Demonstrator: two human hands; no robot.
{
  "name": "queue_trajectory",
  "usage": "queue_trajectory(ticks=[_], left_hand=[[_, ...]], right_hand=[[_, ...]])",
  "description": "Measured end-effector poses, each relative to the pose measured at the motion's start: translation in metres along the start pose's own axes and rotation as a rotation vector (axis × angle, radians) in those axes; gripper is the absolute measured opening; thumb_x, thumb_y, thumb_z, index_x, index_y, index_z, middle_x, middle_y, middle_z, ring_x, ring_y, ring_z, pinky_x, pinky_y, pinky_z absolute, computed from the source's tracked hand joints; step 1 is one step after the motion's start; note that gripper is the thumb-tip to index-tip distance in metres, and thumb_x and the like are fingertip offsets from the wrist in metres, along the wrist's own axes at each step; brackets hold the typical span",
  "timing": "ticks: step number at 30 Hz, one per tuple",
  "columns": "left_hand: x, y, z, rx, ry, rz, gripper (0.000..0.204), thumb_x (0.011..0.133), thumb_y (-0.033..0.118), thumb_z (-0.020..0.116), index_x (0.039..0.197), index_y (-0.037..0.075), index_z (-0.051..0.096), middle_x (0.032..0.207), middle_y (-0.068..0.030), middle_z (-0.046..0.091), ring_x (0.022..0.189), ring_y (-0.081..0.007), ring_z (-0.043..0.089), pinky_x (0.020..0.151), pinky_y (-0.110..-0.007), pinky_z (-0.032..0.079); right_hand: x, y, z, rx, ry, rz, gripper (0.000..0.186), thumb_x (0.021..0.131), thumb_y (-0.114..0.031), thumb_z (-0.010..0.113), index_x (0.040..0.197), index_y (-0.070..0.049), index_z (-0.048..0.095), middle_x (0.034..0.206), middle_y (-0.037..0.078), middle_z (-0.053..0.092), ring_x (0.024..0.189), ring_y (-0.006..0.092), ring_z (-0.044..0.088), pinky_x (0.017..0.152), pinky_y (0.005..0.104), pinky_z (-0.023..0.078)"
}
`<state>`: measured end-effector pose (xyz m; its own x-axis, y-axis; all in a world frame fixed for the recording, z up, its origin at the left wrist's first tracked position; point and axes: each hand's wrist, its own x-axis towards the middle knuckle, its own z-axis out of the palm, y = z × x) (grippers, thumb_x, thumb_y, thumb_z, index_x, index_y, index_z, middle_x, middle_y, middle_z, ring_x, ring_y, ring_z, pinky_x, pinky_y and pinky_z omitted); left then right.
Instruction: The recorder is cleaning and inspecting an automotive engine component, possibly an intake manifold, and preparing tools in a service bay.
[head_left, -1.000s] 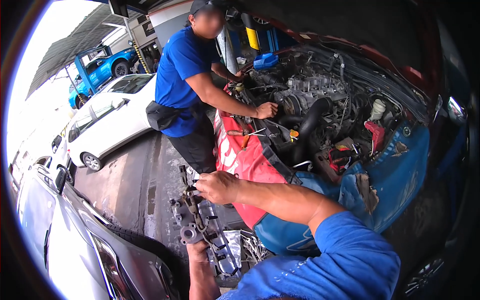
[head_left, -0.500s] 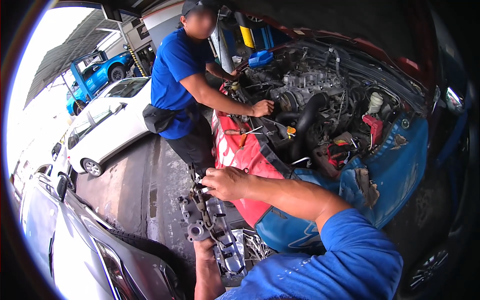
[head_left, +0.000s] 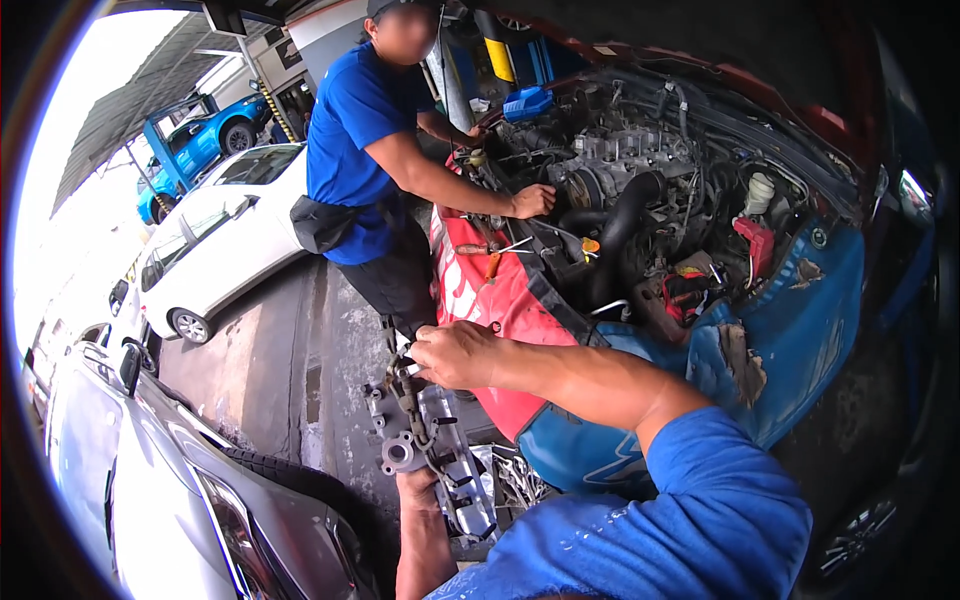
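A grey cast-metal engine part, apparently an intake manifold with a round flanged port, is held in front of me, low and left of the open engine bay. From below, my left hand grips it beside the port, fingers partly hidden behind the metal. A dark wiring harness runs along the part's length. My right hand is closed at the upper end, its fingertips pinched by the harness on a small pale piece that I cannot make out.
A co-worker leans over the engine. Screwdrivers lie on the red fender cover; a blue cover hangs nearer me. Loose tools lie below the part. A silver car stands close at left, a white car behind.
The whole view has shifted slightly, with the engine bay a little higher and farther right. Both my hands keep their hold on the engine part, with hardly any movement.
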<state>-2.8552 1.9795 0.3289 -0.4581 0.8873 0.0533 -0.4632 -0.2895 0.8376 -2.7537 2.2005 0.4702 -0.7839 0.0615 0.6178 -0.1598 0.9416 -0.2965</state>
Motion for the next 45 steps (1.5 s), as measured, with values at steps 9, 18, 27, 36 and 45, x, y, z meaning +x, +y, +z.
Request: queue_trajectory(ticks=[9, 18, 27, 36, 45], left_hand=[[0.001, 0.0, 0.009, -0.065, -0.01, -0.019, 0.057, 0.06, -0.001, 0.075, 0.114, -0.002, 0.059, 0.097, -0.0135, 0.068, 0.084, -0.0276, 0.069, 0.077, -0.041, 0.059], [-0.002, 0.0, 0.013, -0.089, 0.008, -0.039, 0.056, 0.06, 0.002, 0.075, 0.114, -0.002, 0.06, 0.099, -0.0132, 0.068, 0.085, -0.0281, 0.069, 0.079, -0.042, 0.059], [0.001, 0.0, 0.011, -0.085, -0.018, -0.002, 0.059, 0.06, 0.004, 0.077, 0.116, -0.002, 0.059, 0.098, -0.0138, 0.069, 0.084, -0.0282, 0.07, 0.077, -0.042, 0.06], [0.001, -0.008, 0.006, -0.127, 0.012, -0.031, 0.058, 0.06, 0.007, 0.079, 0.115, -0.002, 0.06, 0.099, -0.0135, 0.069, 0.084, -0.0271, 0.07, 0.077, -0.042, 0.06], [0.001, -0.01, 0.0, -0.117, 0.04, -0.008, 0.059, 0.061, 0.007, 0.078, 0.116, -0.002, 0.059, 0.099, -0.0128, 0.069, 0.083, -0.0263, 0.07, 0.077, -0.041, 0.061]], right_hand=[[-0.003, 0.006, 0.001, 0.005, 0.015, -0.02, 0.024, 0.079, -0.021, 0.073, 0.085, -0.002, 0.06, 0.085, 0.015, 0.059, 0.081, 0.0347, 0.065, 0.07, 0.0428, 0.054], [-0.006, 0.008, 0.006, 0.037, 0.015, -0.025, 0.018, 0.079, -0.016, 0.07, 0.087, -0.003, 0.059, 0.089, 0.016, 0.058, 0.078, 0.0371, 0.065, 0.068, 0.0459, 0.054], [-0.008, 0.01, 0.003, 0.091, 0.023, -0.066, 0.013, 0.079, -0.01, 0.064, 0.087, -0.002, 0.058, 0.09, 0.017, 0.059, 0.08, 0.0382, 0.065, 0.068, 0.0464, 0.053], [-0.009, 0.015, 0.015, 0.073, 0.023, 0.007, 0.011, 0.08, -0.007, 0.062, 0.086, -0.002, 0.055, 0.088, 0.017, 0.058, 0.077, 0.0398, 0.063, 0.068, 0.0473, 0.052], [-0.008, 0.01, 0.012, 0.146, -0.053, 0.15, 0.012, 0.084, -0.01, 0.06, 0.091, -0.001, 0.056, 0.091, 0.018, 0.06, 0.086, 0.041, 0.063, 0.076, 0.0485, 0.051]])
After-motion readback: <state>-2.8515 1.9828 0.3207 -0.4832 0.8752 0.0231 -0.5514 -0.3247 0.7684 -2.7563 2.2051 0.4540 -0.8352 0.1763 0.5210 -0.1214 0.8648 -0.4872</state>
